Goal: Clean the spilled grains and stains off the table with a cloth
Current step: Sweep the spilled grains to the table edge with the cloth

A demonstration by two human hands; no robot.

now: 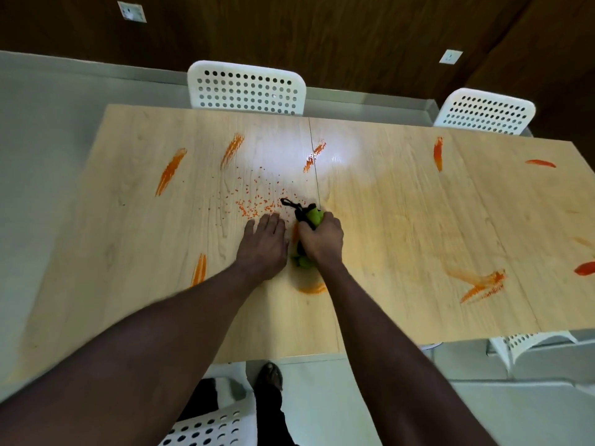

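Pale wood-grain laminate surface [402, 220], long rectangle with a thin seam down its middle. Right hand [320, 241] near the centre, grip clamped around a bunched lime-green cloth with black trim [314, 215]; cloth pokes out above the knuckles and below the wrist, lower end touching the surface. A black cord loop from the cloth lies on the surface just left of it. Left hand [264, 244] flat, palm down, fingers spread and empty, just beside the right hand. Scatter of small orange grains [254, 204] lies just past the left fingertips, thinning out toward the far edge. Orange smear stains: long streak [170, 171] far left, one [232, 149] left of centre, one [315, 156] by the seam, one [199, 270] near the left forearm, an arc [311, 288] just under the cloth, a wide smudge [481, 284] on the right, more along the right edge. Two white perforated plastic chairs [246, 88] [483, 112] at the far side, another [206, 428] at the near side.
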